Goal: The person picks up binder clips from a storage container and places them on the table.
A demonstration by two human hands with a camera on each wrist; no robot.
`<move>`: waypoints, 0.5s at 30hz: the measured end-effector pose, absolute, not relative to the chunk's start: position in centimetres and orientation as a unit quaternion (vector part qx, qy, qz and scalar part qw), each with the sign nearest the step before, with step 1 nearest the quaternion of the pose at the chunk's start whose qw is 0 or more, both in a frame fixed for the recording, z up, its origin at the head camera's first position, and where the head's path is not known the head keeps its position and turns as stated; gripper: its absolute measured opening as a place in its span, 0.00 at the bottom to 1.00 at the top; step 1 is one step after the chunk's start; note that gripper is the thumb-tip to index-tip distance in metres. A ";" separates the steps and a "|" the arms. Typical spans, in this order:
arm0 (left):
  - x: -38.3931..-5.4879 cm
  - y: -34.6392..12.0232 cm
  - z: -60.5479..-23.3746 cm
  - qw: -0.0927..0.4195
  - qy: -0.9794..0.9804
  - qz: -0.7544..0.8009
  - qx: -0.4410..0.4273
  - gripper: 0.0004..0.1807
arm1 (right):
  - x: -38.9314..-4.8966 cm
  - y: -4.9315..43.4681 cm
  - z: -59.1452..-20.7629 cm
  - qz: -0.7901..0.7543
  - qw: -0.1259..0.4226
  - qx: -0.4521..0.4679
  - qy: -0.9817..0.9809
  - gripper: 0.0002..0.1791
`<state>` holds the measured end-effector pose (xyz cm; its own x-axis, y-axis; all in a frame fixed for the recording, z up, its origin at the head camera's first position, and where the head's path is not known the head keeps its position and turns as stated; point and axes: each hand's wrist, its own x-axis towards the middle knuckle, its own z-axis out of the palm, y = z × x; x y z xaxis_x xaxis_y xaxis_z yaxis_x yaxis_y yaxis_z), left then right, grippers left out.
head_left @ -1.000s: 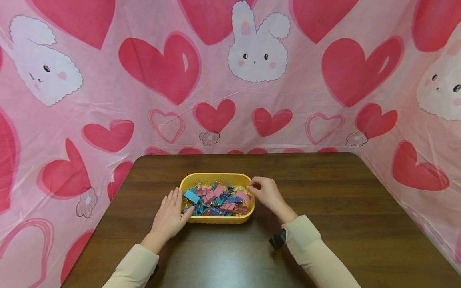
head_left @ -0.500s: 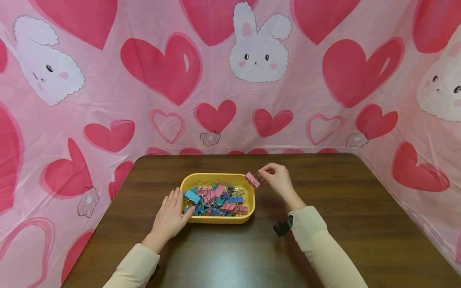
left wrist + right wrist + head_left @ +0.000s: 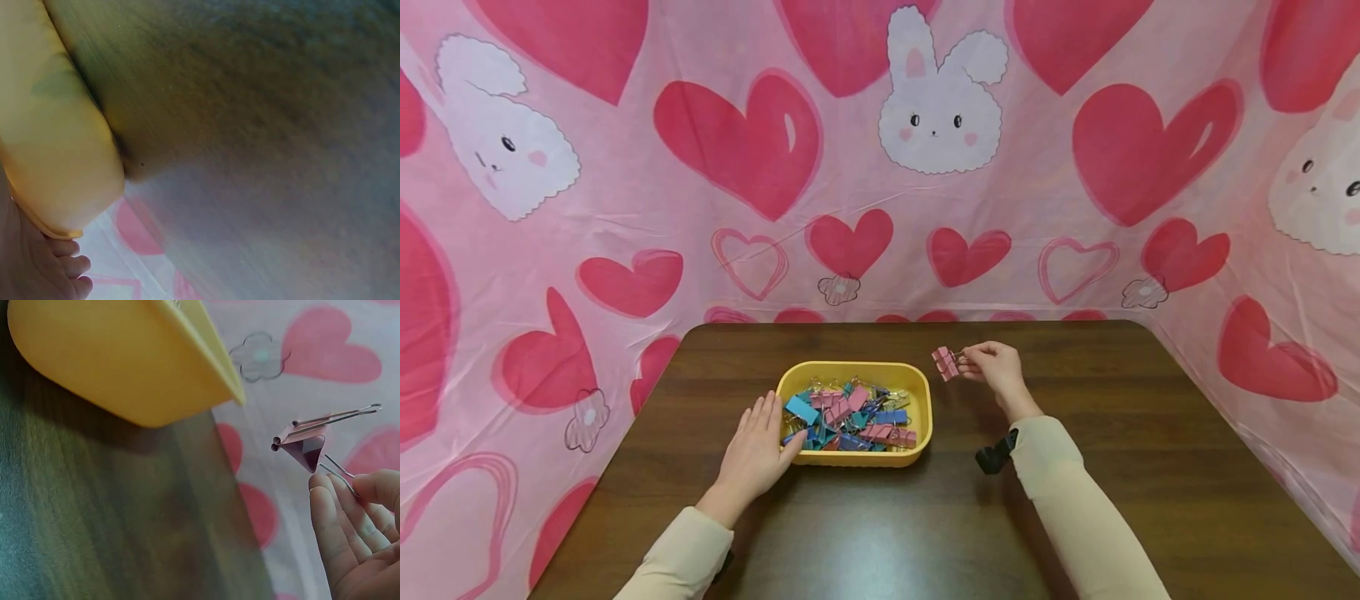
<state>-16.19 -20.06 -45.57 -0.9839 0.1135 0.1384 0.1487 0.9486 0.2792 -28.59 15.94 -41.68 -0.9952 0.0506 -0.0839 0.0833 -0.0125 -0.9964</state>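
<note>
A yellow oval tray (image 3: 917, 454) holds a heap of pink, blue and teal binder clips (image 3: 850, 412). My left hand (image 3: 752, 450) lies against the tray's left end, fingers straight along the outside and thumb over the front rim. In the left wrist view, its fingertips (image 3: 75, 265) show beside the tray wall (image 3: 69, 144). My right hand (image 3: 997, 371) is beyond the tray's back right corner and pinches a pink binder clip (image 3: 945, 363) by one wire handle. The right wrist view shows that clip (image 3: 306, 447) held out from the fingers, its other wire handle folded back along the body.
The brown wooden table (image 3: 1075, 467) extends around the tray on all sides. A pink cloth with hearts and rabbits (image 3: 940, 192) hangs behind the table and at both sides. A black wrist strap (image 3: 996, 454) is on the right wrist.
My right hand has lifted a pink binder clip out of the tray's right end and carried it to the back right, past the rim. The left hand stays on the tray.
</note>
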 end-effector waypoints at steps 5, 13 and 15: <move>-16.3 -20.1 -45.6 0.060 -0.985 -0.145 -0.065 0.44 | -29.1 16.3 -43.0 -0.725 0.031 0.089 0.682 0.15; -16.2 -20.1 -45.6 0.063 -0.985 -0.146 -0.068 0.44 | -29.8 16.6 -44.6 -0.732 0.041 0.123 0.669 0.17; -16.2 -20.0 -45.7 0.064 -0.985 -0.146 -0.067 0.44 | -29.9 16.8 -44.8 -0.730 0.044 0.129 0.670 0.17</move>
